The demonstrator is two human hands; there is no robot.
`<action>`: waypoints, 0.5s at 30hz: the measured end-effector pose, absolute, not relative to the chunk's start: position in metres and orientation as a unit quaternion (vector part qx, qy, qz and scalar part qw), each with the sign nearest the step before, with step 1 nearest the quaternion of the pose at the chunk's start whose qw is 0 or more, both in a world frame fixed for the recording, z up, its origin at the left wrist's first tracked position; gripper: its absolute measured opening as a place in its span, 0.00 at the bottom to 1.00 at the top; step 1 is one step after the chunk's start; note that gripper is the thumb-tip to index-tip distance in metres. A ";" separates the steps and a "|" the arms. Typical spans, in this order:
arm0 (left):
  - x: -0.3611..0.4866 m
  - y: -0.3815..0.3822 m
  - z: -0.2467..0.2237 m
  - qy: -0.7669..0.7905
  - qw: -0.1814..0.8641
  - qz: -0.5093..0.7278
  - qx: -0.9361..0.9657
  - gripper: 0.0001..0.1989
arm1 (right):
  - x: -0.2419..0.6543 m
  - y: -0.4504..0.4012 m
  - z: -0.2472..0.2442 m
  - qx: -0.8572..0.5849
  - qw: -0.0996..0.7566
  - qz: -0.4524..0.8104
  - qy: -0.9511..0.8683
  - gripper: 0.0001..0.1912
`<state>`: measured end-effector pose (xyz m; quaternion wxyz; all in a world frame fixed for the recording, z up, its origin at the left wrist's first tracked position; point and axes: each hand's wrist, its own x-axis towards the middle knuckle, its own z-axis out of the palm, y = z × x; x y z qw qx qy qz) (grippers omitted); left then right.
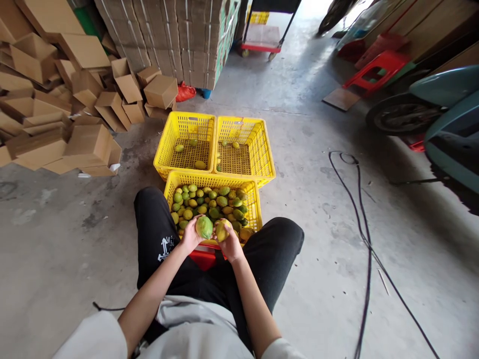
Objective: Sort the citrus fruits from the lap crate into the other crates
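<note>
My left hand (192, 236) is closed around a mostly green lemon (204, 227) with a yellowish patch. Close beside it, my right hand (232, 246) grips a yellow lemon (222, 230). Both fruits are held over the near edge of a yellow plastic crate (256, 204) between my knees. Many green and yellow lemons (213, 194) fill that crate. Two more yellow crates stand side by side behind it; the left crate (160, 154) and the right crate (266, 154) each have a few lemons on the bottom.
Open cardboard boxes (90, 144) lie heaped at the left. Bundled flat cardboard (160, 35) is stacked behind the crates. A platform cart (262, 37) stands at the back. To the right are a red stool (377, 72), a scooter (452, 114) and a black cable (368, 249) on the concrete floor.
</note>
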<state>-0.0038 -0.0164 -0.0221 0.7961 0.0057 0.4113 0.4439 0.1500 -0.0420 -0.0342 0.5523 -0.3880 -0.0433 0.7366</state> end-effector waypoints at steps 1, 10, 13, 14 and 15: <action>-0.004 -0.016 -0.023 0.409 0.789 0.459 -0.010 0.11 | 0.151 -0.042 -0.035 -0.380 0.557 0.737 -0.031 0.22; -0.004 -0.017 -0.025 0.424 0.796 0.431 -0.005 0.11 | 0.153 -0.043 -0.032 -0.406 0.560 0.720 -0.052 0.25; -0.005 -0.018 -0.025 0.421 0.814 0.401 0.006 0.12 | 0.152 -0.043 -0.031 -0.406 0.567 0.714 -0.059 0.24; -0.006 -0.017 -0.025 0.423 0.816 0.394 0.002 0.12 | 0.151 -0.043 -0.031 -0.404 0.570 0.713 -0.058 0.25; -0.006 -0.017 -0.024 0.427 0.815 0.391 -0.006 0.12 | 0.150 -0.043 -0.032 -0.406 0.571 0.711 -0.056 0.25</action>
